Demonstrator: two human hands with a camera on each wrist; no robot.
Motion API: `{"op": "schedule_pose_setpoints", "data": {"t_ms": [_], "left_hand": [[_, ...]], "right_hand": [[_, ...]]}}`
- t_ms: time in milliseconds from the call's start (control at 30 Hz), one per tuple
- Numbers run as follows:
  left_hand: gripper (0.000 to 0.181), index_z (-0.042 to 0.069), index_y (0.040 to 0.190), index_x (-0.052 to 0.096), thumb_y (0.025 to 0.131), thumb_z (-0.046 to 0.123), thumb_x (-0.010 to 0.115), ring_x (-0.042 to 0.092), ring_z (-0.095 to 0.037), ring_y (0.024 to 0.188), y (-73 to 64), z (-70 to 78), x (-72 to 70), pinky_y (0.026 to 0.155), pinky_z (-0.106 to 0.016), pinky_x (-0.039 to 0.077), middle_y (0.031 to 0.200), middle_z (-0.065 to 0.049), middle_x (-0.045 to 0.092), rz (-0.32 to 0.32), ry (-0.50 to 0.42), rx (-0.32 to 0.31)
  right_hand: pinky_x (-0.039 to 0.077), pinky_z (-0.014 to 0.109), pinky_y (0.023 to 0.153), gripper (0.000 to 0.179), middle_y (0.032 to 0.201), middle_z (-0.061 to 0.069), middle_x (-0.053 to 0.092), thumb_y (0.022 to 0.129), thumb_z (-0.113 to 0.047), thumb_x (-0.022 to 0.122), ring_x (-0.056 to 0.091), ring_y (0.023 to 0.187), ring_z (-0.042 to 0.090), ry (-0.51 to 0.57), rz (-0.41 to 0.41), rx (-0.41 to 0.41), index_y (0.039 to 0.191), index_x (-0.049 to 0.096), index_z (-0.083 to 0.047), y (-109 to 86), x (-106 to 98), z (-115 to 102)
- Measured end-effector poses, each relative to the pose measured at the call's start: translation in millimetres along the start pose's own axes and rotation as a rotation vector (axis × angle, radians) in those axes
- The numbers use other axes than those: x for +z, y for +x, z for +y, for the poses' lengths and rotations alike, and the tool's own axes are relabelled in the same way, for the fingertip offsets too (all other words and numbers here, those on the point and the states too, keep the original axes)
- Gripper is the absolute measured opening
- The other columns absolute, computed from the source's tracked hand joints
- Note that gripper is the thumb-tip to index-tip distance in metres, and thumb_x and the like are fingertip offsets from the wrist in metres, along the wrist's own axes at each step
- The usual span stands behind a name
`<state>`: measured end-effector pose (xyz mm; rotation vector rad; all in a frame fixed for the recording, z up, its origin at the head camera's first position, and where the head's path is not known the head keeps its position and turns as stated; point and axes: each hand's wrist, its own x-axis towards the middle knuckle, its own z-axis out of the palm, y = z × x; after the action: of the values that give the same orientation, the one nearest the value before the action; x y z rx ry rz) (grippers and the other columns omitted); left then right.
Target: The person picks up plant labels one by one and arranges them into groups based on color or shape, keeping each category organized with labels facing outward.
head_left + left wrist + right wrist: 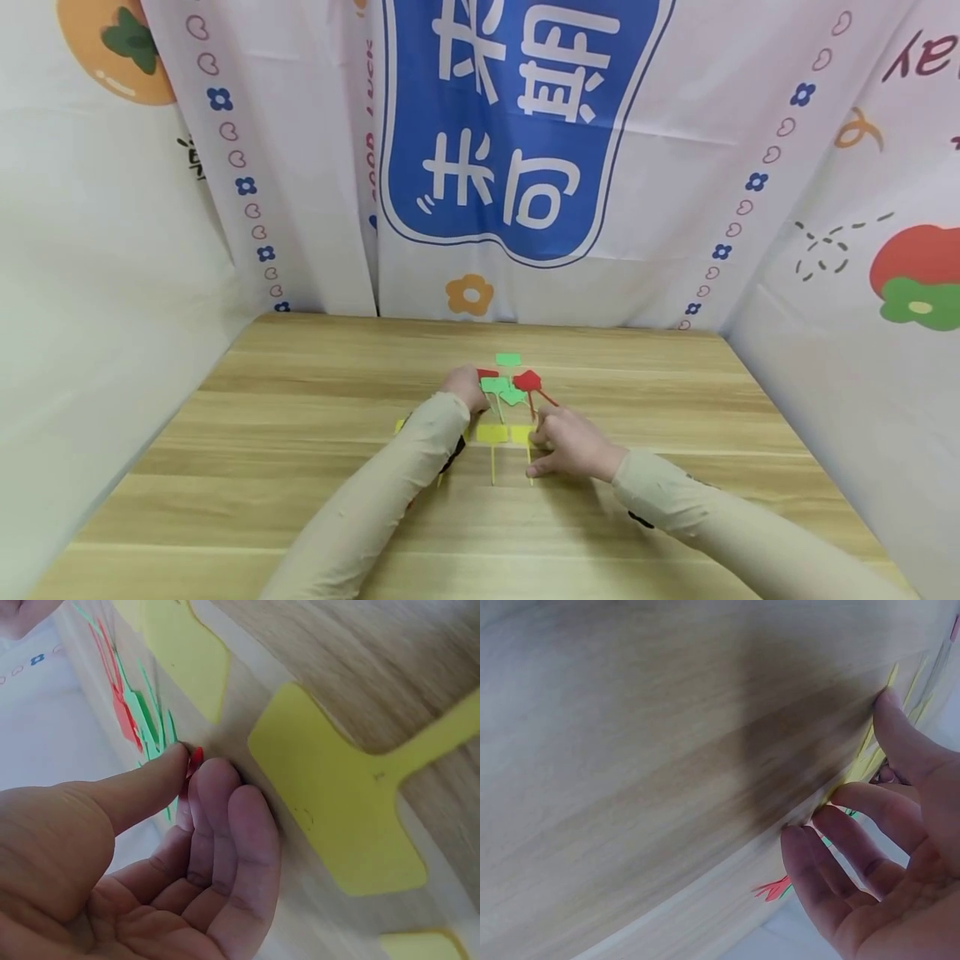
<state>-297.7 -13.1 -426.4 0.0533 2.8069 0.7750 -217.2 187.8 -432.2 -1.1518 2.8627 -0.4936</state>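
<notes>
My left hand [465, 387] pinches a red plant tag [196, 759] between thumb and fingertips; only a small red end shows in the left wrist view. My right hand [576, 446] rests on the right yellow plant tag [521, 434], its thumb at the stem's tip and fingertips at the head's edge. Next to that tag lies another yellow plant tag [492, 433], stem toward me. A yellow tag head [330, 795] shows large beside my left fingers. Between and beyond the hands lie green plant tags [495, 384] and red plant tags [528, 381], loosely overlapping.
Farther back on the wooden table [315, 375] is one green tag head [508, 359]. My left forearm partly covers more yellow tags. A printed cloth [675, 208] hangs along the table's back edge, with more cloth at both sides.
</notes>
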Motion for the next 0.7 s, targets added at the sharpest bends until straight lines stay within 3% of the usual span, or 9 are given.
{"op": "schedule_pose_setpoints", "data": {"t_ms": [133, 333, 567, 700], "left_hand": [[0.016, -0.003, 0.084, 0.062, 0.077, 0.000, 0.076, 0.053, -0.016, 0.051, 2.5, 0.9, -0.6, 0.044, -0.025, 0.043, 0.070, -0.010, 0.062, -0.013, -0.018, -0.030], [0.009, -0.003, 0.074, 0.062, 0.078, -0.005, 0.070, 0.049, -0.012, 0.037, 1.8, 1.4, -4.6, 0.039, -0.023, 0.041, 0.054, -0.009, 0.063, -0.045, -0.046, -0.055], [0.006, -0.007, 0.073, 0.067, 0.078, -0.010, 0.067, 0.052, -0.015, 0.036, -4.1, -2.8, -10.4, 0.036, -0.025, 0.044, 0.055, -0.015, 0.063, 0.009, -0.183, -0.031], [0.007, -0.006, 0.073, 0.063, 0.076, -0.010, 0.068, 0.052, -0.016, 0.035, -4.3, -8.2, -10.5, 0.036, -0.024, 0.044, 0.058, -0.017, 0.065, 0.030, -0.203, -0.034]], "right_hand": [[0.043, 0.028, 0.062, 0.040, 0.083, 0.004, 0.052, 0.072, -0.034, 0.088, 0.047, 0.072, 0.014, -0.004, 0.000, -0.003, 0.059, 0.055, -0.016, 0.6, -0.5, -1.3], [0.043, 0.027, 0.062, 0.040, 0.082, 0.002, 0.050, 0.072, -0.034, 0.088, 0.047, 0.071, 0.014, -0.002, -0.003, 0.002, 0.060, 0.054, -0.016, 0.7, -1.0, -3.3], [0.042, 0.027, 0.060, 0.048, 0.083, 0.005, 0.051, 0.071, -0.034, 0.088, 0.047, 0.071, 0.014, -0.013, 0.006, -0.005, 0.057, 0.046, -0.017, 1.5, -1.9, -2.7], [0.042, 0.027, 0.060, 0.046, 0.082, 0.004, 0.050, 0.072, -0.034, 0.088, 0.047, 0.071, 0.014, -0.014, -0.008, 0.002, 0.058, 0.048, -0.016, 1.4, -0.8, -2.6]]}}
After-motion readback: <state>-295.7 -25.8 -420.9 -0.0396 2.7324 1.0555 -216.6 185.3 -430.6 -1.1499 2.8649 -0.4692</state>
